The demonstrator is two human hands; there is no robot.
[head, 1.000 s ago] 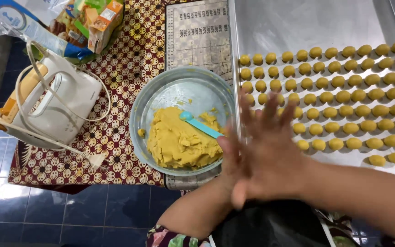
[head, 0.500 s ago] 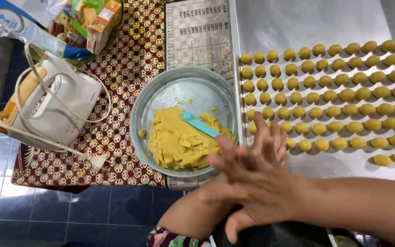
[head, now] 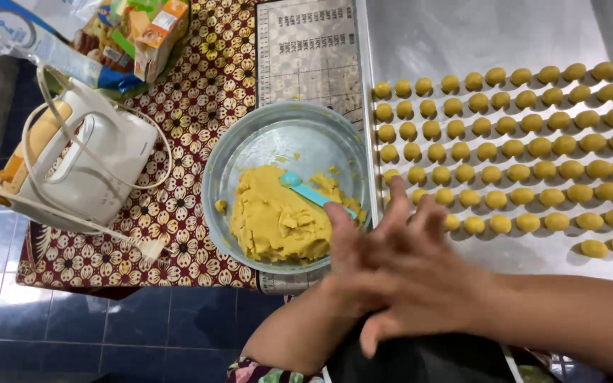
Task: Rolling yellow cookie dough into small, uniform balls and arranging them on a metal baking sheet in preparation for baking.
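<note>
A home kitchen set up for baking

A patterned red-brown cloth (head: 200, 120) covers the floor of dark blue tiles (head: 108, 333) at the lower left. On it sit a white hand mixer (head: 86, 170) with its cord, a glass bowl (head: 250, 152) of yellow dough (head: 271, 223) and food packets (head: 129, 32) in the upper left. At right, a metal baking tray (head: 462, 35) carries rows of small dough balls (head: 512, 149)

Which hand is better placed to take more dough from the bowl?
Probably the left. The left hand lies under the right hand on the bowl side, its fingertips at the rim near the dough. The right forearm comes in from the tray side.
</note>
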